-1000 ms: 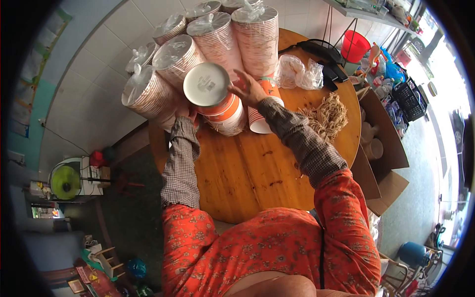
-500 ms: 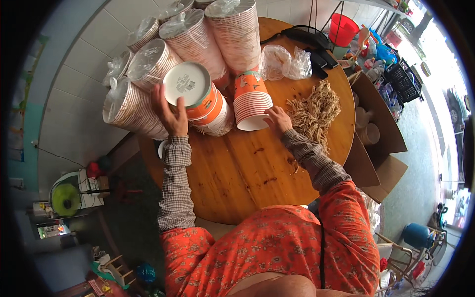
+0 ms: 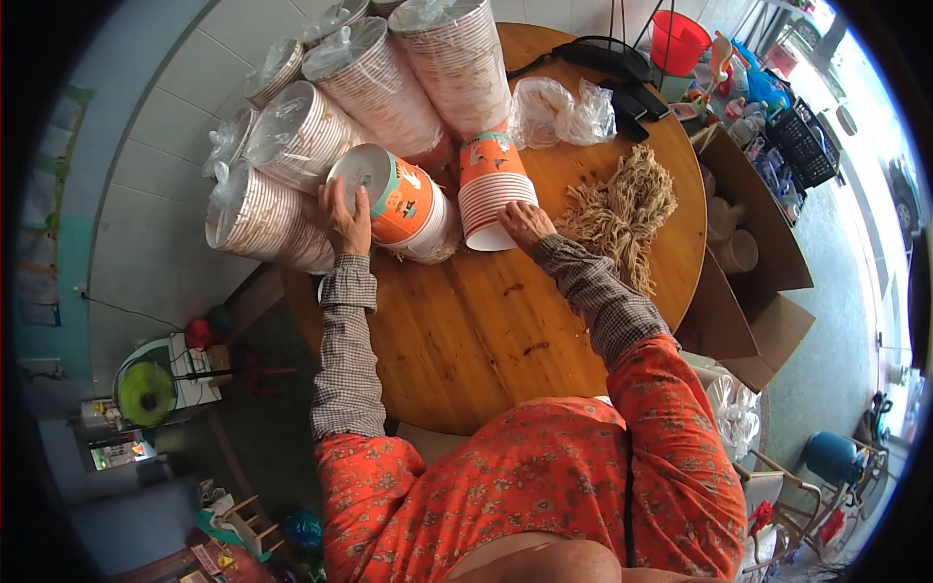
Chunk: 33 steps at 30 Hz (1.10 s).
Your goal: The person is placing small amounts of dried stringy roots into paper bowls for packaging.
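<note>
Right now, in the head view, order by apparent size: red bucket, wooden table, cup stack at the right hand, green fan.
1. Wooden table
2. Cup stack at the right hand
3. Red bucket and green fan: too alike to rank

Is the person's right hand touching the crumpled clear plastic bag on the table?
Apart: the head view shows wooden tabletop between the right hand and the clear plastic bag, which lies farther up the picture.

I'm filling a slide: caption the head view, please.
At a wooden table, the left hand touches an orange tub while the right hand touches nested tubs.
</note>
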Motion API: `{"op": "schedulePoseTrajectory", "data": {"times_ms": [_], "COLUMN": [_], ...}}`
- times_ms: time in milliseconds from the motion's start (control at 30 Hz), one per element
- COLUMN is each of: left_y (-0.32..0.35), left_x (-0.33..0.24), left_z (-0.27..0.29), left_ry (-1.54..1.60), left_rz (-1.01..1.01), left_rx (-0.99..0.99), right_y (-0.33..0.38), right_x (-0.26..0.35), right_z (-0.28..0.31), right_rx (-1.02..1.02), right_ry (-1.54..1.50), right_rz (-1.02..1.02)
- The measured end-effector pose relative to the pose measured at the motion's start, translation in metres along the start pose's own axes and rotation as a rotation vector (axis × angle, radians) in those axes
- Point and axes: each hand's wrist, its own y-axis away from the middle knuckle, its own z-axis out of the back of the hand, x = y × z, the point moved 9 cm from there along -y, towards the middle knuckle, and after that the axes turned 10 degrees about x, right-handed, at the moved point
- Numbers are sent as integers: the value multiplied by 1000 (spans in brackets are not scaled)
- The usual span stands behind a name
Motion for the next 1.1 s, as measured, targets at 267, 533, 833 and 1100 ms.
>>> {"op": "schedulePoseTrajectory", "data": {"times_ms": [267,533,833,1100], "left_y": [82,279,369,371], "left_x": [-76,-57,-44,-98], "left_z": [25,-95,-72,-55], "left_ry": [269,501,410,327], "left_rz": [-64,215,511,423], "left_rx": [-203,676,529,476], "right_y": [32,154,230,176], "right_x": [20,86,-76,-73], "right_z": [-37,-31,-75,-90], "right_rx": [387,489,47,387], "right_ry": [-108,-1077,-640,-215], "right_rz": [-102,-208,-592,-431]}}
